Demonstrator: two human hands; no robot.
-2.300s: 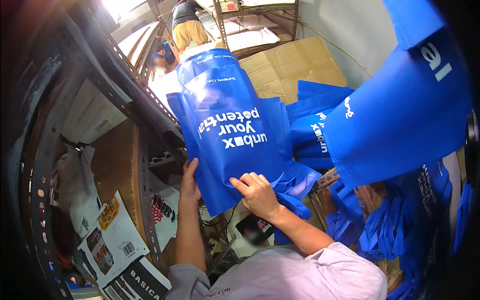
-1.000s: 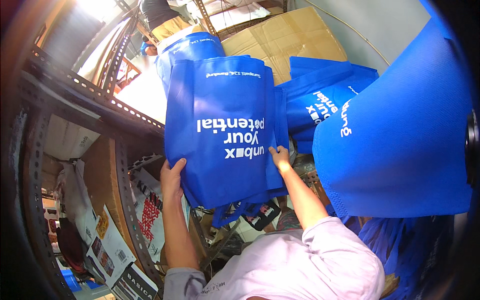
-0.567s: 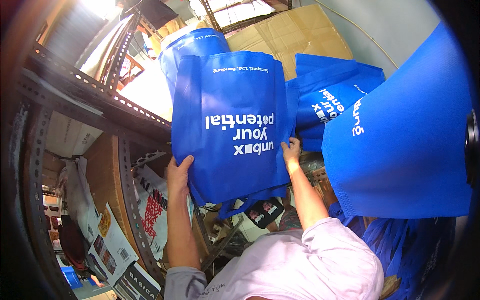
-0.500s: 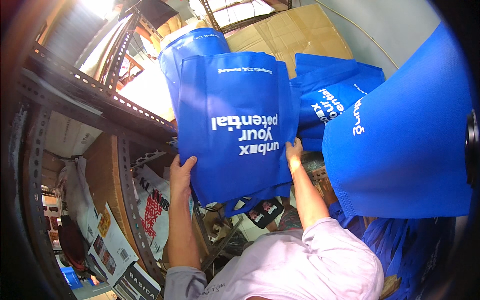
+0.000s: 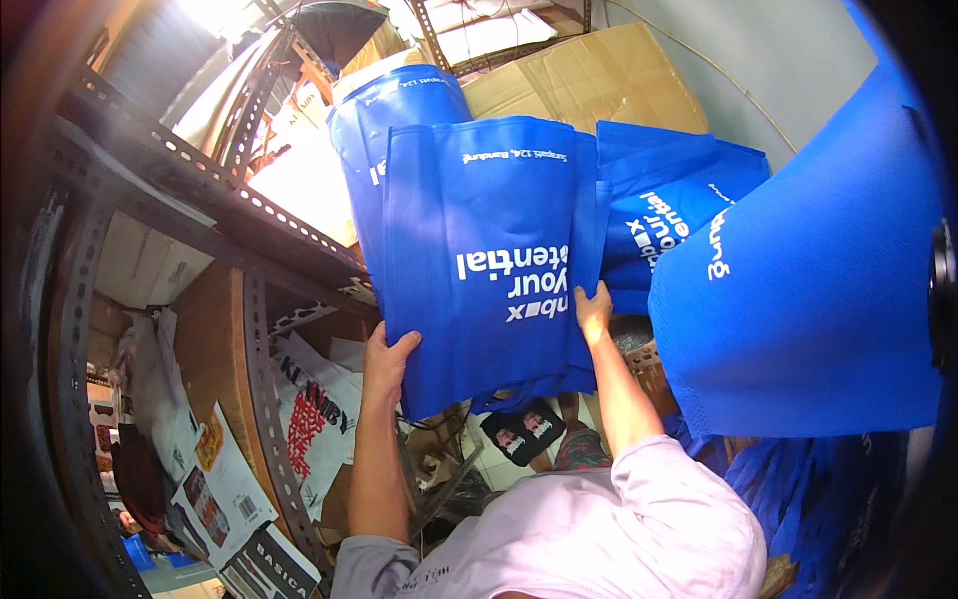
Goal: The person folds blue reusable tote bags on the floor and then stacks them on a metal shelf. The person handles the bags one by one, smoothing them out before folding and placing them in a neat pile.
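Observation:
A blue fabric tote bag [image 5: 479, 230] with white lettering hangs between my hands, its print upside down. My left hand [image 5: 386, 364] grips its lower left edge, thumb on the front face. On the opposite edge, my right hand [image 5: 594, 309] pinches the side, with the fingers partly hidden behind the cloth. Another blue bag [image 5: 399, 90] lies behind it at the upper left. More blue bags [image 5: 664, 215] are heaped just right of the held one.
Large blue fabric [image 5: 798, 270] fills the right side. Behind the bags leans a cardboard sheet [image 5: 589, 85]. A perforated metal shelf frame [image 5: 261, 389] runs along the left, with printed plastic packages [image 5: 319, 419] beside it. A black printed item [image 5: 522, 431] lies low in the middle.
The held bag and both my hands have shifted slightly right and down in the picture. The bag's right side now folds back more, hiding part of the lettering.

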